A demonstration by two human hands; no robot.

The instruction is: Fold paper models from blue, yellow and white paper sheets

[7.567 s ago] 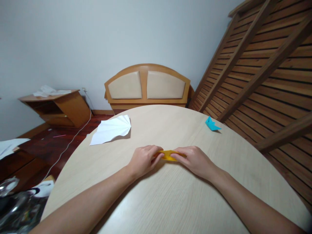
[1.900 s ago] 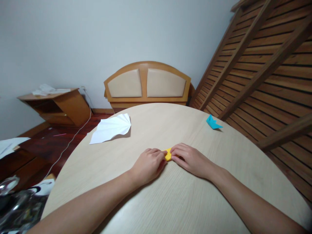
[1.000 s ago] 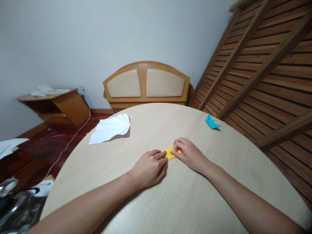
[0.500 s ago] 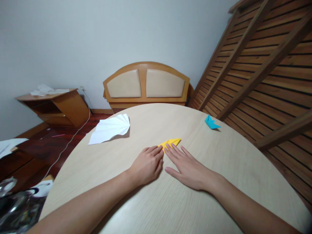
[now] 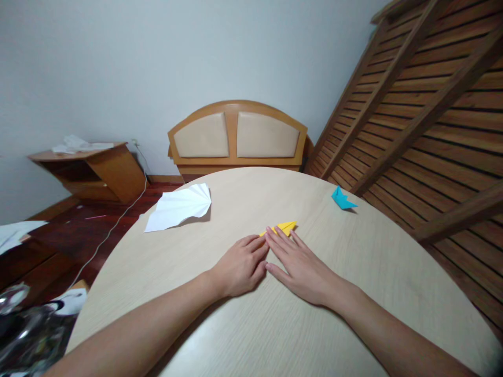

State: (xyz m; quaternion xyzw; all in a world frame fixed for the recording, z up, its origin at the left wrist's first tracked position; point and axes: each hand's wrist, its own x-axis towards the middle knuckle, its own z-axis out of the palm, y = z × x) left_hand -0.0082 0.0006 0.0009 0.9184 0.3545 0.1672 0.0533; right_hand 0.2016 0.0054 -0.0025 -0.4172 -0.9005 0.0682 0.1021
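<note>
A folded piece of yellow paper [image 5: 288,226] lies on the pale round table [image 5: 236,335], partly covered by my fingers. My left hand [image 5: 243,264] is closed, its fingers bent together at the paper's left end; the fingertips are partly hidden. Flat across the paper's middle lies my right hand [image 5: 301,264], fingers stretched out, the thumb apart and close to my left thumb. The paper's pointed right end sticks out past the right fingers.
A creased white paper sheet [image 5: 178,208] lies at the table's far left. A small blue folded paper [image 5: 343,199] sits near the far right edge. Beyond stand a headboard [image 5: 238,163], a wooden cabinet [image 5: 118,173] and leaning wooden slats [image 5: 424,115].
My right fingers now lie over more of the yellow paper. The left hand has shifted slightly to the right, and the paper shows a little farther right.
</note>
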